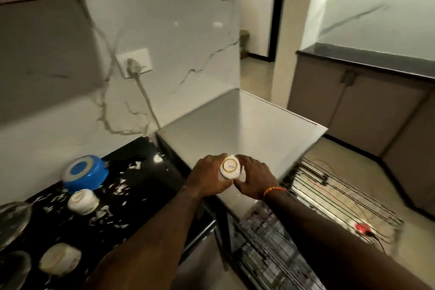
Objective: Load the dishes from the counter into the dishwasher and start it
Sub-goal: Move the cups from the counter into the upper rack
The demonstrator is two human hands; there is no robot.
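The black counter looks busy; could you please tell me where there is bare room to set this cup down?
The dishwasher top, beyond the cup and both hands, is bare. The black counter is free between the blue bowl and the dishwasher; left of that, upturned white bowls crowd it.

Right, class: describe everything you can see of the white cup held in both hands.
The white cup looks like glazed ceramic, turned upside down so its round base faces the camera, with a gold ring and small lettering on it. The left hand grips one side and the right hand the other. It is held above the dishwasher's grey top, near its front corner. Its rim and any handle are hidden.
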